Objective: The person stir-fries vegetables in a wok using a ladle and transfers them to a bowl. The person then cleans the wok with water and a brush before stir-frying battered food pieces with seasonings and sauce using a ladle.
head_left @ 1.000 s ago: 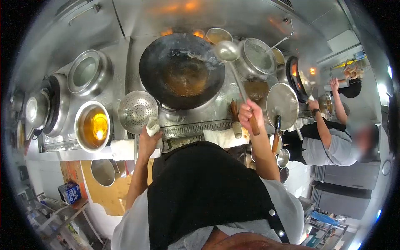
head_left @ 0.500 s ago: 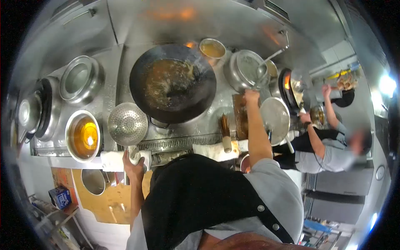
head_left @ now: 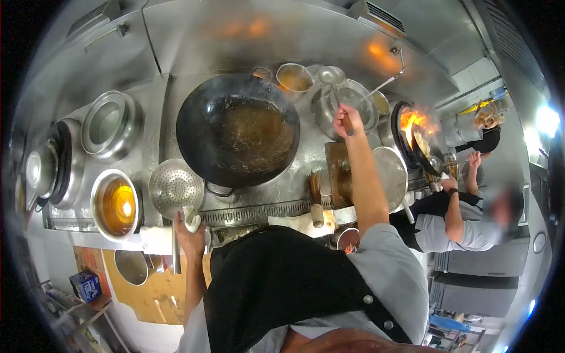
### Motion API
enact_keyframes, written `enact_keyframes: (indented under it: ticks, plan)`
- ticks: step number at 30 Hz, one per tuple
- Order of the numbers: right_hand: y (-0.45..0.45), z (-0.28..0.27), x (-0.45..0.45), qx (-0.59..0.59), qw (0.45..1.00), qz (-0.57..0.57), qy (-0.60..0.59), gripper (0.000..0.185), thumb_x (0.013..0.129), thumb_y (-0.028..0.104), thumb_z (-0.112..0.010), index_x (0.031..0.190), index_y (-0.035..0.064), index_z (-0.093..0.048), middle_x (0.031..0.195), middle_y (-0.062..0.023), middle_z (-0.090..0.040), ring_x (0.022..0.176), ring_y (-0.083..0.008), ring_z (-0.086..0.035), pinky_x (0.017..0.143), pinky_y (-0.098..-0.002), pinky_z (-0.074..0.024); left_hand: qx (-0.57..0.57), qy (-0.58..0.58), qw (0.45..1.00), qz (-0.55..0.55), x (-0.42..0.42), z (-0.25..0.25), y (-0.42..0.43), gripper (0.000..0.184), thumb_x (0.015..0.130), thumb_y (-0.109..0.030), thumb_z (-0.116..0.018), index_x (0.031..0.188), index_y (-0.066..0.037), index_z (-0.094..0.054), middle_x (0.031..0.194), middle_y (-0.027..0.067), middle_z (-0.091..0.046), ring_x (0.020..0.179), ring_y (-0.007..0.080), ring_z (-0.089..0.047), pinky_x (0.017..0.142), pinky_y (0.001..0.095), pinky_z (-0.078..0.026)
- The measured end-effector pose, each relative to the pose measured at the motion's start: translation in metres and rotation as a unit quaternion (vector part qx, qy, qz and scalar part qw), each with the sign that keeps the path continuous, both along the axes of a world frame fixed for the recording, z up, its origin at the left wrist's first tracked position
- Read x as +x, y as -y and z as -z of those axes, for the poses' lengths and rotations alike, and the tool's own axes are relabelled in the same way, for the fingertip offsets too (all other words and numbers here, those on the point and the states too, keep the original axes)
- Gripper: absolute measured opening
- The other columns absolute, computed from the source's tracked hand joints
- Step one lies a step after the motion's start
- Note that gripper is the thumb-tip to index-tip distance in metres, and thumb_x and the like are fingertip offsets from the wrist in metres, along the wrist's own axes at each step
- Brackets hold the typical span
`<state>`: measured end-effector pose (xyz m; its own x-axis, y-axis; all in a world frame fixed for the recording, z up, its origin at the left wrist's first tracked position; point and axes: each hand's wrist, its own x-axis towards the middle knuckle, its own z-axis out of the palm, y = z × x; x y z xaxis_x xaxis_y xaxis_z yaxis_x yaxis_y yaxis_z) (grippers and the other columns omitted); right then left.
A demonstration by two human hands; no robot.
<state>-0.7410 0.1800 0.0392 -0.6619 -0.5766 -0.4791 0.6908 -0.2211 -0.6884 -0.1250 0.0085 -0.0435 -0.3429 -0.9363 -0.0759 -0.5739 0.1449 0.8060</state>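
Note:
My right hand [head_left: 347,120] is closed around the handle of a metal ladle [head_left: 331,75]. The ladle's bowl hangs near the left rim of a steel pot [head_left: 325,117] at the back. My left hand [head_left: 189,236] is closed on a white cloth [head_left: 192,219] at the counter's front edge. Beside that hand runs the handle of a perforated skimmer [head_left: 170,188]; whether the fingers also touch it I cannot tell. Between my hands, farther back, a large black wok [head_left: 197,138] holds brownish liquid [head_left: 253,126].
A bowl of amber liquid [head_left: 120,206] stands left of the skimmer. A brush [head_left: 316,200] and a metal strainer [head_left: 389,176] lie on the right. At far right, a co-worker [head_left: 465,215] holds a wok [head_left: 425,150] over a tall flame [head_left: 410,123]. Stacked pans [head_left: 109,126] stand at left.
My right hand has moved back and left, swinging the ladle's bowl left and away. The wok's liquid looks calmer. Flames at the co-worker's wok have flared up.

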Motion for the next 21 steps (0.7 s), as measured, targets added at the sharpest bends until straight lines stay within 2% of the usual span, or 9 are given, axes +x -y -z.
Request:
enact_keyframes:
  ticks: [2, 5, 7, 12, 13, 14, 15, 16, 21]
  plan:
    - [0.006, -0.002, -0.009, 0.044, 0.999, -0.03, 0.007, 0.019, 0.102, 0.022, -0.059, 0.086, 0.0139, -0.051, 0.068, 0.0017, -0.053, 0.054, -0.0113, -0.05, 0.05, -0.0295, -0.0389, 0.001, 0.013, 1.0, 0.012, 0.0, -0.002, 0.001, 0.051, 0.076, -0.013, -0.081, 0.123, 0.002, -0.069, 0.152, 0.0301, -0.044, 0.143, 0.0444, -0.042, 0.119, 0.0464, -0.034]
    - [-0.018, 0.015, -0.005, 0.141, 0.985, -0.015, -0.098, 0.021, 0.1, 0.023, -0.059, 0.084, 0.0113, -0.053, 0.067, -0.0027, -0.057, 0.052, -0.0166, -0.053, 0.045, -0.0302, -0.0398, 0.021, 0.009, 1.0, 0.002, 0.008, 0.002, 0.003, 0.053, 0.076, -0.014, -0.082, 0.125, 0.002, -0.069, 0.153, 0.0296, -0.044, 0.143, 0.0431, -0.042, 0.118, 0.0456, -0.034]
    - [-0.029, 0.046, 0.021, 0.326, 0.879, 0.102, -0.334, 0.017, 0.096, 0.022, -0.061, 0.086, 0.0088, -0.058, 0.064, -0.0061, -0.06, 0.049, -0.0207, -0.056, 0.04, -0.0336, -0.0387, 0.029, 0.006, 0.999, -0.022, 0.017, 0.004, 0.004, 0.058, 0.075, -0.014, -0.083, 0.128, 0.003, -0.066, 0.154, 0.0287, -0.043, 0.143, 0.0422, -0.042, 0.118, 0.0449, -0.035]
    - [-0.079, 0.111, -0.021, 0.465, 0.844, -0.023, -0.265, 0.014, 0.097, 0.017, -0.058, 0.087, 0.0085, -0.059, 0.067, -0.005, -0.061, 0.056, -0.0169, -0.058, 0.046, -0.0314, -0.0424, 0.059, -0.034, 0.994, -0.08, 0.038, 0.016, 0.003, 0.078, 0.074, -0.015, -0.084, 0.141, 0.01, -0.053, 0.156, 0.0256, -0.041, 0.142, 0.0403, -0.044, 0.118, 0.0422, -0.035]
    - [-0.077, 0.095, -0.016, 0.313, 0.933, 0.018, -0.175, 0.015, 0.098, 0.017, -0.057, 0.085, 0.0095, -0.058, 0.067, -0.0035, -0.058, 0.056, -0.0153, -0.057, 0.047, -0.0305, -0.0418, 0.065, -0.029, 0.994, -0.078, 0.037, 0.015, 0.004, 0.08, 0.074, -0.015, -0.084, 0.142, 0.01, -0.051, 0.156, 0.0253, -0.041, 0.142, 0.04, -0.044, 0.118, 0.042, -0.035]
    - [-0.079, 0.077, -0.012, 0.148, 0.984, 0.06, -0.078, 0.017, 0.1, 0.017, -0.056, 0.084, 0.0105, -0.056, 0.067, -0.002, -0.056, 0.055, -0.0137, -0.055, 0.048, -0.0295, -0.0412, 0.07, -0.023, 0.995, -0.073, 0.036, 0.013, 0.006, 0.081, 0.075, -0.015, -0.085, 0.143, 0.011, -0.049, 0.156, 0.0251, -0.041, 0.141, 0.0396, -0.045, 0.118, 0.0417, -0.035]
    - [-0.077, 0.053, -0.002, -0.025, 0.995, 0.099, 0.022, 0.019, 0.101, 0.016, -0.055, 0.083, 0.0115, -0.054, 0.066, -0.0005, -0.054, 0.055, -0.0121, -0.053, 0.048, -0.0286, -0.0405, 0.074, -0.017, 0.995, -0.067, 0.035, 0.011, 0.008, 0.083, 0.075, -0.015, -0.085, 0.144, 0.012, -0.047, 0.156, 0.0248, -0.04, 0.141, 0.0393, -0.045, 0.118, 0.0415, -0.035]
    - [-0.058, 0.022, 0.027, 0.009, 0.989, 0.146, 0.01, 0.024, 0.104, 0.018, -0.053, 0.08, 0.0145, -0.05, 0.063, 0.0032, -0.047, 0.054, -0.0092, -0.048, 0.047, -0.0273, -0.0371, 0.06, -0.01, 0.996, -0.068, 0.035, 0.023, 0.011, 0.083, 0.075, -0.016, -0.085, 0.144, 0.011, -0.049, 0.156, 0.0252, -0.041, 0.141, 0.0393, -0.044, 0.118, 0.0411, -0.035]
    - [-0.044, 0.013, 0.034, -0.076, 0.995, 0.057, 0.004, 0.017, 0.104, 0.019, -0.054, 0.088, 0.0137, -0.05, 0.07, 0.0028, -0.053, 0.055, -0.0106, -0.051, 0.048, -0.0294, -0.037, 0.08, -0.06, 0.994, -0.039, 0.014, -0.004, 0.019, 0.083, 0.075, -0.016, -0.085, 0.145, 0.011, -0.048, 0.157, 0.0254, -0.04, 0.142, 0.0398, -0.044, 0.118, 0.0413, -0.035]
